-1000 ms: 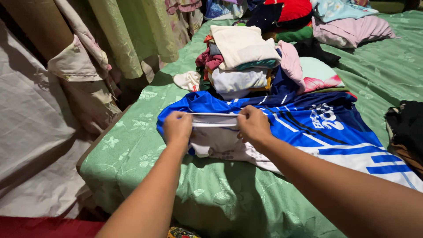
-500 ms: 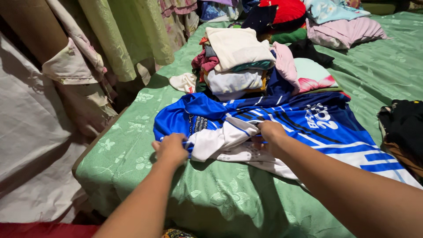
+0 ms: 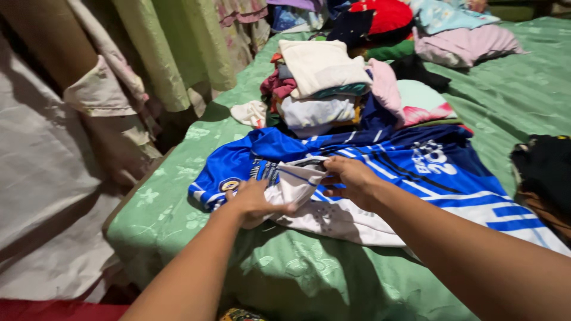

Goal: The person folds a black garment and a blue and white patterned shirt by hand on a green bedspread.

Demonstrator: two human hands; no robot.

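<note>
A blue and white sports jersey (image 3: 416, 166) lies spread on a green patterned bedsheet (image 3: 297, 273). My left hand (image 3: 253, 201) pinches the jersey's white sleeve fabric near its left side. My right hand (image 3: 351, 178) grips a fold of the same white and blue cloth a little to the right. Both forearms reach in from the bottom edge.
A stack of folded clothes (image 3: 321, 89) stands just beyond the jersey. More garments (image 3: 458, 41) pile at the back, and dark clothing (image 3: 544, 172) lies at the right edge. Hanging green and cream curtains (image 3: 166, 53) and a grey cloth (image 3: 41, 196) border the bed's left side.
Both hands have drawn the jersey's white part toward me and to the left. They now hold it closer together than before.
</note>
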